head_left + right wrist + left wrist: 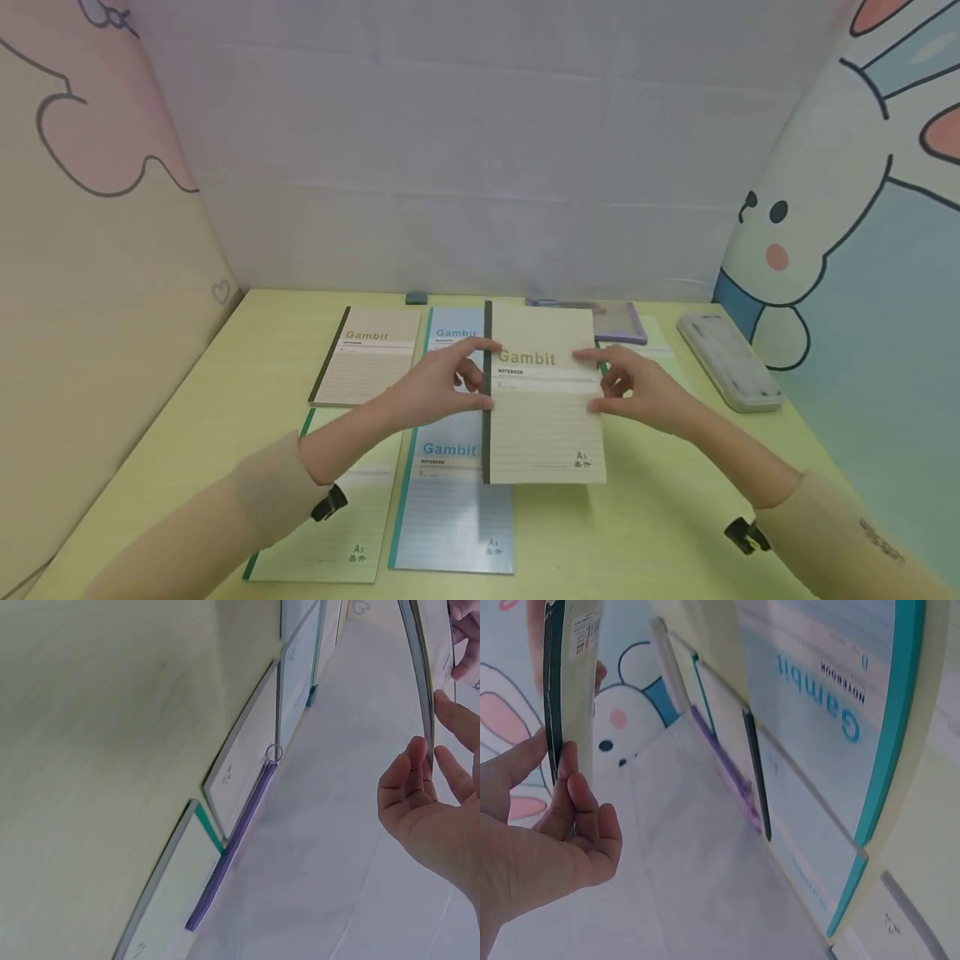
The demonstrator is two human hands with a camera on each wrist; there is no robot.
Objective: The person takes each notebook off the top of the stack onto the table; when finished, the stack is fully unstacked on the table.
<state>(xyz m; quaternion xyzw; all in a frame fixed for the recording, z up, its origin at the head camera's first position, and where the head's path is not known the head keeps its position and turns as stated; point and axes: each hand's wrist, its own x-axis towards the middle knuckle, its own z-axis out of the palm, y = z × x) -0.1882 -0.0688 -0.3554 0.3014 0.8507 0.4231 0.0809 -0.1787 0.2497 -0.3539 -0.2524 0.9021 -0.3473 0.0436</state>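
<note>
A cream Gambit notebook (543, 400) with a dark spine is held up above the yellow-green table (660, 517), its cover facing me. My left hand (483, 375) pinches its spine edge, thumb on top and fingers underneath. My right hand (592, 382) pinches the opposite edge. The left wrist view shows the left hand (555, 754) clamped on the dark spine of the notebook (574, 675). In the right wrist view the right hand (429, 731) holds the thin edge of the notebook (421, 667).
Flat on the table lie a second cream notebook (367, 354), a blue notebook (450, 500) overlapping another blue one (453, 332), and a green notebook (337, 525). A purple-edged pouch (618, 321) and a white pencil case (727, 360) sit at the back right. Printed panels wall in three sides.
</note>
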